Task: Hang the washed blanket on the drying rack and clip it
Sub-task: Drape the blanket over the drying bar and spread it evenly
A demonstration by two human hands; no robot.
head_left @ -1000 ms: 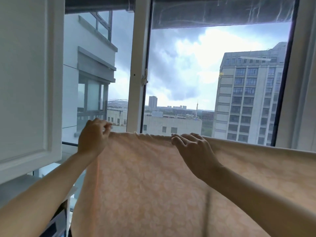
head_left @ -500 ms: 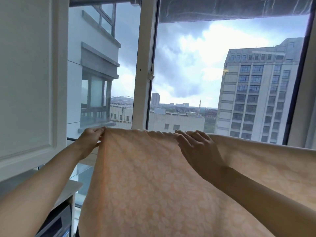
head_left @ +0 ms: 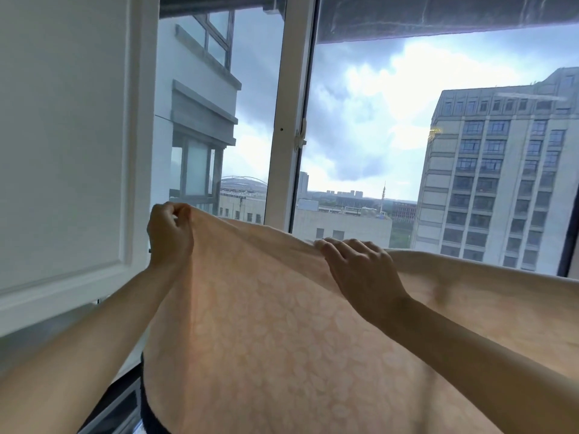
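A pale peach blanket with a faint leaf pattern fills the lower middle and right of the head view, spread out in front of the window. My left hand pinches its upper left corner and holds it raised. My right hand grips the top edge near the middle, fingers curled over the fold. The top edge runs on to the right past my right arm. No drying rack or clip shows; whatever lies under the blanket is hidden.
A white cabinet door stands close on the left. The white window frame post rises behind the blanket, with glass and buildings beyond. A dark appliance edge sits low at the left.
My left hand has lifted the blanket corner higher, so the top edge now slopes down to the right. My right hand has kept its grip on the top edge.
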